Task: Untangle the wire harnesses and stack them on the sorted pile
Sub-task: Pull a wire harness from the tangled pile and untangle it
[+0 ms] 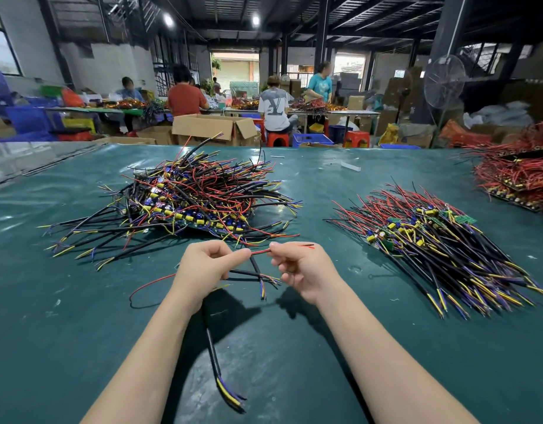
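Behind the tangle (196, 197), past the table (80, 332) edge, an open cardboard box (209, 127) stands with its flaps spread; its inside is hidden. Right of the box sits a blue crate (313, 139) between red stools (357, 139), contents not to be made out.

Just in front of the tangle both hands hold one harness (258, 272) above the green top. The left hand (203, 267) has its fingers curled, thumb and forefinger pinching a red wire (260, 251), with black leads passing under its fingers. The right hand (300, 270) pinches the same red wire a little further along, its other fingers curled; the wire's tip sticks out past them. A thick black cable (213, 347) hangs from under the left hand toward the viewer, ending in yellow, purple and blue cores. A thin red loop (147, 286) lies on the table left of that hand.

Right of the tangle, well apart, lies the sorted pile (441, 240) – leads combed one way, small boards on top. Further right is a heap of red wires (521, 175). Far behind the tangle people work at benches; a fan (444, 82) stands to the right.
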A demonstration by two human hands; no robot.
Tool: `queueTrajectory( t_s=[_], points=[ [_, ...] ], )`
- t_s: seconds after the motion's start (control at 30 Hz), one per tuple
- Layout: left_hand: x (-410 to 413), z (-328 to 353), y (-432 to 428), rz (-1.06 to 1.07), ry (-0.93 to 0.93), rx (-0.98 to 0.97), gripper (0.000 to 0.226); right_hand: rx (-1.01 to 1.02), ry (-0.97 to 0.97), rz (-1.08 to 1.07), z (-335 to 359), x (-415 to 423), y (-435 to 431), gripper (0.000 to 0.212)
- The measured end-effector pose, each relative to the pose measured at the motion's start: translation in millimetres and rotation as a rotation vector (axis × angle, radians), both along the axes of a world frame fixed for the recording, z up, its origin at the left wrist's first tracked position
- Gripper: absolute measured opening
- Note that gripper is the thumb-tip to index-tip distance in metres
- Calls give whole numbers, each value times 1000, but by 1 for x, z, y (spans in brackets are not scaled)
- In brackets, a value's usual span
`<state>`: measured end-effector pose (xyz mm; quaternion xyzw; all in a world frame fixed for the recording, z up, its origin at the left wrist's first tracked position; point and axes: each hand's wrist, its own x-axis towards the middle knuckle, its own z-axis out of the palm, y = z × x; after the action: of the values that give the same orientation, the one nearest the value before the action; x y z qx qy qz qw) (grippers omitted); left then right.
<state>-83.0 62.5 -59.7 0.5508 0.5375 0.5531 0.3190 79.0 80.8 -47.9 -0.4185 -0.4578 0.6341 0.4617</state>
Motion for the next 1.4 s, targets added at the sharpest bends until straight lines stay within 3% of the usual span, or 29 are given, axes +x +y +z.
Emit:
queueTrajectory(
  t_s=[0.17, 0.4, 0.5, 0.57, 0.67, 0.73, 0.83, 0.87, 0.93, 1.0, 1.1, 1.2, 1.4],
  points=[
    [2, -1, 0, -101, -78, 6, 41, 38, -113, -53, -4, 1, 1, 17],
    [-4, -7, 3, -26, 68, -92, 41, 30, -83, 11, -2, 8, 4, 22],
    [-14, -9, 2, 92, 87, -87, 43, -43, 70, 30, 4, 19, 6, 28],
    [-21, -9, 2, 91, -11, -58, 44, -70, 173, -66, 7, 32, 10, 28],
    [-20, -3, 0, 16, -129, -9, 41, 15, 5, -170, -2, 32, 11, 26],
    [-17, -1, 0, -2, -79, -17, 42, 58, -78, -147, -5, 18, 10, 30],
    [-13, -2, 1, 8, 59, -42, 42, 100, -11, -184, 1, 14, 14, 37],
    [-12, -3, 1, 22, 129, -41, 40, 168, -70, -253, 1, 17, 16, 37],
    [-9, -3, 0, 42, 265, -28, 37, 418, -374, -340, -1, 18, 15, 29],
    [-7, -3, -1, 15, 305, -23, 35, 645, -659, -176, -4, 9, 9, 21],
    [-5, -3, -2, -44, 321, -30, 30, 749, -1004, 163, -10, -7, 4, 22],
    [-3, -1, -3, -79, 376, -61, 24, 669, -873, 228, -11, -6, 4, 21],
    [-7, -1, -5, -202, 218, -164, 24, 522, -691, 352, -5, 0, 1, 30]
  ],
)
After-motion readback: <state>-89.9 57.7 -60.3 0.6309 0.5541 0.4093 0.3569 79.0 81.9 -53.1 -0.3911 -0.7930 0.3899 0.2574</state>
